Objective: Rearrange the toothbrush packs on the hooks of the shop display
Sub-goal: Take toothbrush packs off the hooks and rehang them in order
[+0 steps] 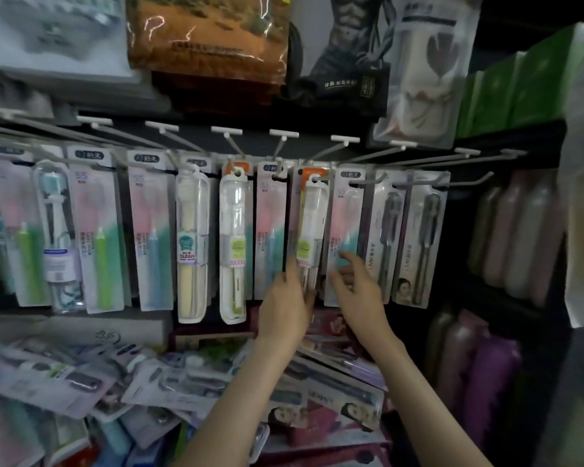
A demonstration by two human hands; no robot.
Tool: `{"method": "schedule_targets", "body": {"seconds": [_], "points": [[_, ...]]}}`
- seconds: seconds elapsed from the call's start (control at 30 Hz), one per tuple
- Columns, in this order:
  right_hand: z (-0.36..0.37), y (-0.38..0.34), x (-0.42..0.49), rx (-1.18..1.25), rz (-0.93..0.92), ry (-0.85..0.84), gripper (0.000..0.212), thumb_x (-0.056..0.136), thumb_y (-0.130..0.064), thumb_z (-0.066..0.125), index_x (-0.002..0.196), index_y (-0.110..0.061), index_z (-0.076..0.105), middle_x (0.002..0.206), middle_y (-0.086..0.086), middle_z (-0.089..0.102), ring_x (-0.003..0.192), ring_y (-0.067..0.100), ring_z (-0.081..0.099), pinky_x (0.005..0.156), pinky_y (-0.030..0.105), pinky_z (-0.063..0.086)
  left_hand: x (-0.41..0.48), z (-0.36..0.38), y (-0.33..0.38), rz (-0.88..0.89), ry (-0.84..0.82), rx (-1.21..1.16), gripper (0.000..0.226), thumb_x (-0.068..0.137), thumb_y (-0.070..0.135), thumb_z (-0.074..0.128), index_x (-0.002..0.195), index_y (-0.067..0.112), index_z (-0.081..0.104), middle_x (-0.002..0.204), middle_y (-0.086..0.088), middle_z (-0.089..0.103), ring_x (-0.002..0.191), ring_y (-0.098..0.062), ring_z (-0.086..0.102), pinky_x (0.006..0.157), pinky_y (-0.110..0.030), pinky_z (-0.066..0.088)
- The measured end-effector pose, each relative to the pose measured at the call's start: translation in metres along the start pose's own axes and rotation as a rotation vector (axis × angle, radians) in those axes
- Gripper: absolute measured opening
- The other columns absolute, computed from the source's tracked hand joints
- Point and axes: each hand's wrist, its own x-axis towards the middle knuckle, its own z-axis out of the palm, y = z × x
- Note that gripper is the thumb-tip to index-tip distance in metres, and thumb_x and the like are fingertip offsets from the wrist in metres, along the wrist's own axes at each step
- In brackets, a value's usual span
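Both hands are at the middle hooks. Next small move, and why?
Probably slide the clear pack forward off its hook: the left hand grips its lower end and it hangs tilted, while the right hand hovers open by the pink-and-teal pack, free to steady it.

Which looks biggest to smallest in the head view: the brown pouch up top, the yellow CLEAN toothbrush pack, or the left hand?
1. brown pouch, cropped at the top.
2. yellow CLEAN toothbrush pack.
3. left hand, nearer the camera, so it looks larger than it is.
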Motion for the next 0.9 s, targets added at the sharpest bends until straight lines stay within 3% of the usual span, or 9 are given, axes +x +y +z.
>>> {"method": "schedule_targets", "body": {"seconds": [0.03, 0.13, 0.23, 0.33, 0.43, 0.57, 0.67, 0.73, 0.9], "points": [[-0.001, -0.001, 0.001, 0.027, 0.009, -0.022, 0.041, 0.095, -0.023, 0.051, 0.135, -0.019, 0.043, 0.094, -0.01, 0.055, 0.085, -0.007, 0.05, 0.082, 0.017, 0.044, 0.001, -0.001, 0.0, -0.004, -0.011, -0.006, 0.069, 0.095, 0.026, 0.053, 0.15, 0.016, 0.013, 0.128, -0.016, 0.05, 0.106, -0.029, 0.056, 0.081, -0.038, 0.05], [-0.001, -0.009, 0.002, 0.114, 0.029, -0.09, 0.047, 0.095, -0.028, 0.052, 0.139, -0.02, 0.039, 0.101, -0.008, 0.055, 0.088, -0.006, 0.051, 0.072, 0.005, 0.04, -0.001, -0.005, -0.001, 0.007, -0.027, -0.067, 0.069, 0.093, 0.023, 0.057, 0.149, 0.022, 0.018, 0.124, -0.015, 0.053, 0.101, -0.029, 0.059, 0.081, -0.039, 0.051], [0.001, -0.022, 0.003, 0.181, 0.052, -0.149, 0.052, 0.094, -0.032, 0.054, 0.141, -0.02, 0.034, 0.098, -0.014, 0.052, 0.086, -0.009, 0.049, 0.065, 0.002, 0.039, -0.008, -0.016, -0.005, 0.037, -0.013, -0.062, 0.069, 0.092, 0.021, 0.057, 0.149, 0.027, 0.019, 0.122, -0.013, 0.053, 0.102, -0.028, 0.058, 0.078, -0.03, 0.047], [0.007, -0.033, 0.004, 0.263, 0.055, -0.167, 0.052, 0.092, -0.033, 0.056, 0.138, -0.022, 0.036, 0.099, -0.012, 0.057, 0.091, -0.003, 0.055, 0.075, 0.013, 0.044, -0.015, -0.029, -0.009, 0.052, -0.009, -0.057, 0.07, 0.092, 0.025, 0.059, 0.149, 0.029, 0.019, 0.125, -0.011, 0.052, 0.108, -0.027, 0.055, 0.08, -0.028, 0.043], [0.013, -0.043, 0.0, 0.397, 0.033, -0.209, 0.03, 0.091, -0.028, 0.059, 0.12, -0.026, 0.051, 0.104, 0.0, 0.066, 0.097, 0.012, 0.064, 0.085, 0.03, 0.052, -0.024, -0.044, -0.013, 0.088, -0.033, -0.059, 0.072, 0.091, 0.031, 0.059, 0.149, 0.034, 0.017, 0.123, -0.005, 0.051, 0.107, -0.022, 0.054, 0.078, -0.026, 0.042], [0.015, -0.057, -0.008, 0.52, -0.004, -0.226, 0.017, 0.091, -0.022, 0.06, 0.107, -0.025, 0.057, 0.102, 0.002, 0.068, 0.096, 0.013, 0.065, 0.084, 0.032, 0.053, -0.035, -0.067, -0.015, 0.169, -0.063, -0.041, 0.071, 0.09, 0.042, 0.057, 0.147, 0.042, 0.015, 0.133, 0.008, 0.044, 0.111, -0.012, 0.051, 0.08, -0.022, 0.043], [0.006, -0.065, -0.017, 0.615, -0.026, -0.273, 0.023, 0.09, -0.022, 0.059, 0.113, -0.019, 0.058, 0.104, 0.007, 0.067, 0.096, 0.019, 0.066, 0.082, 0.03, 0.054, -0.04, -0.086, -0.019, 0.232, -0.124, -0.155, 0.063, 0.084, 0.059, 0.053, 0.139, 0.054, 0.022, 0.131, 0.027, 0.037, 0.116, 0.005, 0.042, 0.09, -0.017, 0.037], [-0.002, -0.066, -0.024, 0.68, -0.034, -0.326, 0.029, 0.087, -0.023, 0.059, 0.116, -0.017, 0.058, 0.101, 0.005, 0.068, 0.092, 0.019, 0.066, 0.079, 0.029, 0.054, -0.043, -0.098, -0.023, 0.244, -0.142, -0.261, 0.051, 0.082, 0.068, 0.048, 0.129, 0.061, 0.03, 0.128, 0.03, 0.044, 0.114, 0.013, 0.044, 0.091, -0.011, 0.036], [-0.023, -0.071, -0.032, 0.8, -0.07, -0.436, 0.056, 0.074, -0.037, 0.075, 0.119, -0.01, 0.055, 0.098, 0.003, 0.068, 0.088, 0.02, 0.067, 0.074, 0.031, 0.054, -0.051, -0.118, -0.037, 0.171, -0.077, -0.346, 0.031, 0.092, 0.04, 0.055, 0.116, 0.054, 0.043, 0.107, 0.021, 0.058, 0.096, 0.009, 0.055, 0.081, -0.006, 0.043]]}}
